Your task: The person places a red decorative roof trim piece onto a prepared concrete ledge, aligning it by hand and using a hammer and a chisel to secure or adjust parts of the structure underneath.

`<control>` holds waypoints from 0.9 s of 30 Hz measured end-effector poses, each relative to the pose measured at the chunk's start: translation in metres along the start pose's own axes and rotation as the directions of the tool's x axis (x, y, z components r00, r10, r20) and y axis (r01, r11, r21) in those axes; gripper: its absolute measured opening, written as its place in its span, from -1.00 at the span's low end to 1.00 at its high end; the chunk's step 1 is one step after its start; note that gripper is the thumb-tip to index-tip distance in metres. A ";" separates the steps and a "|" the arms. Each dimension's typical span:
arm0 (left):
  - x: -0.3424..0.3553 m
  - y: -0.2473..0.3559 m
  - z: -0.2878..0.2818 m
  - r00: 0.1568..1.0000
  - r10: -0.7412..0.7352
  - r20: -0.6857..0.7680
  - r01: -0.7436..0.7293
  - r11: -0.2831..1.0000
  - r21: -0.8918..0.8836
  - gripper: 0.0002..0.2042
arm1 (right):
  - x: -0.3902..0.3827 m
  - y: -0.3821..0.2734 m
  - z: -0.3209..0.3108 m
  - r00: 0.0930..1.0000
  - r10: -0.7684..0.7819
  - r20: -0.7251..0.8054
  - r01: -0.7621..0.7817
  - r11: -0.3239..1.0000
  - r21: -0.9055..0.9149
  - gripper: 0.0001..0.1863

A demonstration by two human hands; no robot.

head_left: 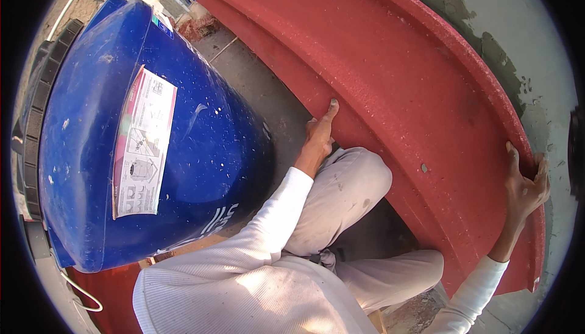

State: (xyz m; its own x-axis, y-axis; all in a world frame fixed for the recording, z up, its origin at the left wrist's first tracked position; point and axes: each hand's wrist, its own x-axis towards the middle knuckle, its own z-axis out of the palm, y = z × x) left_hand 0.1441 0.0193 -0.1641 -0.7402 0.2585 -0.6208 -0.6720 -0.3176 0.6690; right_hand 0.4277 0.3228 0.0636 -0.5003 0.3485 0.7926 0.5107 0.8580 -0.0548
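Observation:
A long red ridged roofing sheet reaches from the upper middle down to the lower right, tilted in front of me. My left hand is closed round its near edge, thumb lying on the red face and fingers hidden behind it. At the opposite raised edge, my right hand grips the sheet, with its thumb on the face and its fingers bent over the rim. My bent knee is close to the sheet's near edge, beside my left wrist; I cannot tell whether they touch.
A large blue plastic water tank with a black lid and a paper label lies at my left. Beyond the sheet's right edge runs a grey plastered wall. Another red piece shows below the tank, near a white cable.

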 end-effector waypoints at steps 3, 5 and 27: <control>0.006 0.001 0.001 0.998 0.017 0.068 -0.019 1.000 0.022 -0.20 | -0.002 0.004 -0.002 1.000 0.016 -0.013 -0.016 0.998 -0.067 -0.55; 0.024 -0.006 -0.006 0.997 -0.072 -0.038 0.076 0.989 0.126 -0.17 | -0.005 0.005 -0.002 0.999 -0.019 -0.045 0.015 0.997 -0.077 -0.51; -0.014 0.048 0.029 0.720 0.687 -0.097 -0.516 0.624 0.587 -0.23 | 0.011 -0.029 -0.018 0.998 0.019 -0.058 -0.022 0.998 -0.056 -0.47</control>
State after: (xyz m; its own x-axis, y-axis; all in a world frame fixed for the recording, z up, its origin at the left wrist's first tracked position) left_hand 0.1218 0.0273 -0.1116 -0.9923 -0.1210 -0.0269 -0.0513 0.2035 0.9777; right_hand 0.4202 0.2948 0.0853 -0.4493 0.3421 0.8253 0.5599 0.8277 -0.0383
